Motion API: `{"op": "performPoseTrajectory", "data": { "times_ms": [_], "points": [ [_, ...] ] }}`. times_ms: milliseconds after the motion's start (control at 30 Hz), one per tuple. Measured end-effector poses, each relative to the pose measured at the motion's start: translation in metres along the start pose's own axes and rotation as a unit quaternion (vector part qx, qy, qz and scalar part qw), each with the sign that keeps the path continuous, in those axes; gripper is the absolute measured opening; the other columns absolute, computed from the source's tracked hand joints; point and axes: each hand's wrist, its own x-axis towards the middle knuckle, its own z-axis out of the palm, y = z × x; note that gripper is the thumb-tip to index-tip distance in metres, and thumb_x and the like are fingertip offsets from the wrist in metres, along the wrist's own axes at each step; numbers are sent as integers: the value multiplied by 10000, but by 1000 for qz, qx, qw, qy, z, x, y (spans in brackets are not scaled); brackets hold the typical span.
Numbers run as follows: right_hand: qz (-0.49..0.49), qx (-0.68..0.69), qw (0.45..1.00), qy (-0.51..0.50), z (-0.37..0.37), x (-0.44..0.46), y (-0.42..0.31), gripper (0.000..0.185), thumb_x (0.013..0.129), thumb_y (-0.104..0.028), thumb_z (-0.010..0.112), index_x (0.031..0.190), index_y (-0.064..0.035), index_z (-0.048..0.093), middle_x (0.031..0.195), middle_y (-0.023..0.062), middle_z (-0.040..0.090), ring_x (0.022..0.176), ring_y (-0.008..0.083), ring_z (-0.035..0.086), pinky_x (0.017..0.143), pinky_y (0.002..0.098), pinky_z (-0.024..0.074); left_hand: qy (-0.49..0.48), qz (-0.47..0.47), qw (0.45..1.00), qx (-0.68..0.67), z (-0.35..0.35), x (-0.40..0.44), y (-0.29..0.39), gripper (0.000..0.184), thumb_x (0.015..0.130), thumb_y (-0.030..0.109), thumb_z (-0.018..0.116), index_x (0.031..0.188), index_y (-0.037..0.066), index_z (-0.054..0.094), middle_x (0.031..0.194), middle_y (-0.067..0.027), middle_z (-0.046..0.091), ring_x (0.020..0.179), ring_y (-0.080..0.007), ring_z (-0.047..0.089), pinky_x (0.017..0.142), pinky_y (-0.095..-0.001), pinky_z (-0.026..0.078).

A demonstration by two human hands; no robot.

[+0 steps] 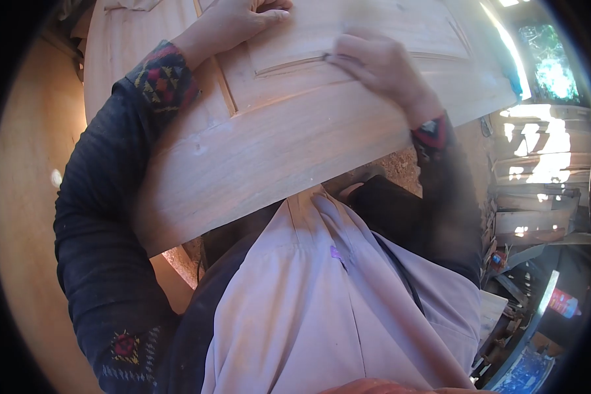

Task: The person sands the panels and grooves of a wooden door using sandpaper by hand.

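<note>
A pale wooden panel [276, 144] with grooves and raised mouldings lies in front of me. At the top of the view my left hand [233, 25] rests on the panel with its fingers curled; what they hold, if anything, is hidden. Farther right, my right hand [381, 65] is closed over a grooved moulding [292, 66], its thumb and fingers pressed together at the groove. It is slightly blurred, and a small dark thing shows at its fingertips, too small to name.
A large smooth wooden board [33, 217] stands along the left side. Stacked wood pieces [535, 217] lie on the right, with a red bottle [563, 303] and a blue container [522, 374] below. A pale cloth [335, 302] covers my lap.
</note>
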Motion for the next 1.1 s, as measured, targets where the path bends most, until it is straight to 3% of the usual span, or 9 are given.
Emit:
{"op": "performPoseTrajectory", "data": {
  "times_ms": [200,300,533,633,733,833,900,967,1100],
  "points": [
    [6,-28,999,-14,-11,-11,11,173,880,-189,654,857,-46,560,810,91,563,745,260,594,662,372,483,-3,-2,1000,0,-4,0,-3,298,873,185,629,1072,-33,670,1157,-196,661,1130,-265,605,958,-344,458],
    [167,-22,986,-14,-34,-43,40,189,880,-193,659,840,-40,555,795,88,558,727,249,589,654,363,482,-1,1,1000,17,-2,0,-3,306,875,188,633,1086,-30,669,1195,-198,646,1136,-261,603,966,-343,453],
    [5,-32,999,-18,-5,1,4,215,884,-227,660,844,-39,562,822,82,594,690,253,591,643,362,481,7,15,1000,-20,-2,-1,-4,295,865,158,649,1082,-40,668,1194,-209,643,1140,-267,600,978,-337,447],
    [33,-23,999,0,-15,-18,23,221,886,-244,655,843,-44,572,820,78,601,692,248,596,641,356,479,0,20,1000,-6,-4,1,-5,287,865,154,651,1075,-41,671,1195,-210,642,1149,-258,593,982,-337,443],
    [154,-42,987,4,-40,-53,56,217,889,-246,651,840,-46,582,812,88,605,688,247,599,639,351,476,2,0,1000,-2,-3,0,2,282,867,155,651,1069,-40,674,1193,-208,644,1154,-255,588,984,-341,441],
    [159,15,987,-5,-36,-51,49,214,883,-249,658,834,-52,592,785,94,593,674,248,596,632,350,469,0,9,1000,-4,1,1,6,283,869,159,647,1070,-39,675,1193,-207,645,1141,-261,596,974,-342,447],
    [104,50,993,-33,-15,-25,26,202,880,-245,654,844,-57,590,783,100,583,705,265,604,638,370,475,-3,24,1000,4,3,3,-4,285,902,174,620,1107,-19,664,1208,-169,640,1139,-229,589,981,-321,438],
    [-48,18,998,21,15,6,5,176,866,-190,674,840,-40,587,756,83,528,724,246,573,637,364,450,-8,33,999,18,8,5,-28,290,967,203,569,1180,20,641,1238,-93,632,1149,-157,568,1006,-281,413],
    [-46,18,999,-9,17,23,-10,166,869,-191,659,849,-50,575,777,97,530,770,285,579,657,395,460,-23,8,999,-23,0,2,-25,292,924,178,608,1144,-10,648,1270,-146,606,1186,-201,552,1014,-296,406]
  ]
}}
